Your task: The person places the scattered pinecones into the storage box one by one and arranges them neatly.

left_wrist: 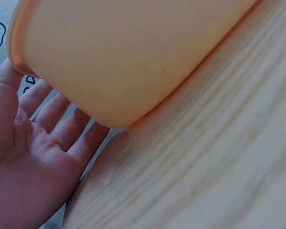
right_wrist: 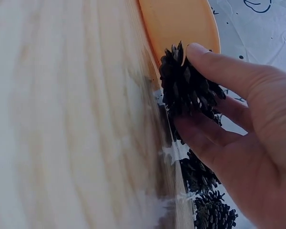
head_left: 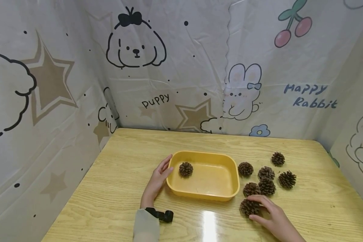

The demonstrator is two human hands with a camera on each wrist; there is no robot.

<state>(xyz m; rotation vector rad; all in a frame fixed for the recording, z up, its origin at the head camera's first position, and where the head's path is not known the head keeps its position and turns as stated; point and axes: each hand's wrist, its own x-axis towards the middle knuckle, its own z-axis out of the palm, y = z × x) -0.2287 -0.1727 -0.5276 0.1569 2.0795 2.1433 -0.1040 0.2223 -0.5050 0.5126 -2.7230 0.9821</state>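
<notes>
Pinecone (head_left: pixel 249 207) pinched in right hand (head_left: pixel 275 218); left hand (head_left: pixel 158 179) flat against tray (head_left: pixel 204 194); backdrop reads "puppy".

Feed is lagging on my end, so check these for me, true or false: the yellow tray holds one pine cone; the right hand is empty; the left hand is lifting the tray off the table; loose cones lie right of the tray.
1. The yellow tray holds one pine cone. True.
2. The right hand is empty. False: its fingers grip the nearest pine cone.
3. The left hand is lifting the tray off the table. False: the tray sits on the table, and the open hand rests against its left end.
4. Loose cones lie right of the tray. True.
</notes>
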